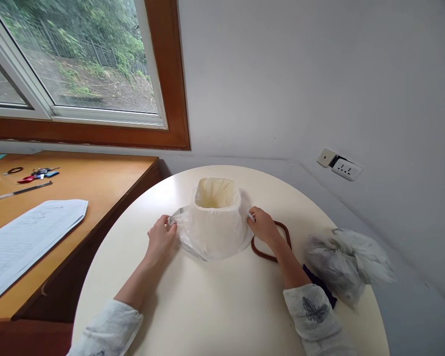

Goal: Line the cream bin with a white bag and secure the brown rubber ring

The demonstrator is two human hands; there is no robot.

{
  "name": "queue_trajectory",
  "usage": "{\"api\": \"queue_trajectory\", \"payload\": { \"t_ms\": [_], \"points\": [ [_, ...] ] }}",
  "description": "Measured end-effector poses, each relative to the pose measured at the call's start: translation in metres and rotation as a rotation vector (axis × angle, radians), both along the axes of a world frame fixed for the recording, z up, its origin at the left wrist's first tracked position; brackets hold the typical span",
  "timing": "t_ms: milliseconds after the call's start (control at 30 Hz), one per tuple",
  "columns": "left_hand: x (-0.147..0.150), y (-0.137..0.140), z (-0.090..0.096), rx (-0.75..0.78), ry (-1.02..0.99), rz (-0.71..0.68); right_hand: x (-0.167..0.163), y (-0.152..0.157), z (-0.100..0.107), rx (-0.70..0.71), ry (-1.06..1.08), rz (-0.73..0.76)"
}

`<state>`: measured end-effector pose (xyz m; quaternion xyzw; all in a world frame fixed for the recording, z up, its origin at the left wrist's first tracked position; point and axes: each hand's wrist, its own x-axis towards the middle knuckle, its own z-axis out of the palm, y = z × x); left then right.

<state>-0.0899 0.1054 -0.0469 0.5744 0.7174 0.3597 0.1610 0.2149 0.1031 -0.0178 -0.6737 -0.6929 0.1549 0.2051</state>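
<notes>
A cream-coloured bin [217, 193] stands upright on the round table, its mouth facing up. A thin white plastic bag [215, 237] lines it, folded over the rim and hanging loosely around the outside. My left hand [163, 235] pinches the bag's edge on the left of the bin. On the right, my right hand [261, 225] pinches the opposite edge. Beneath my right forearm lies a brown rounded-square ring [267, 256], partly hidden by the hand and wrist.
A tied plastic bag [346, 262] and a dark cloth [321, 284] lie at the right edge of the round table [207, 311]. On the wooden desk [114, 178] at left are papers [33, 237], a pen [22, 191] and keys [40, 173]. A wall socket [347, 169] is at right.
</notes>
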Motion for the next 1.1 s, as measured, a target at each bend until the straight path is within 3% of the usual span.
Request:
{"api": "queue_trajectory", "payload": {
  "t_ms": [433,600,767,1100],
  "points": [
    [-0.001,0.001,0.008,0.142,-0.659,-0.023,0.026,0.006,0.014,0.088,0.488,-0.181],
    [-0.003,0.005,0.012,0.091,-0.941,-0.09,0.024,0.008,0.016,0.043,0.757,-0.144],
    [-0.005,0.004,0.018,0.033,-1.352,-0.089,0.022,0.005,0.021,0.042,0.978,-0.047],
    [-0.008,-0.003,0.024,0.058,-1.367,-0.311,0.02,0.001,0.032,0.105,1.457,0.083]
  ]
}}
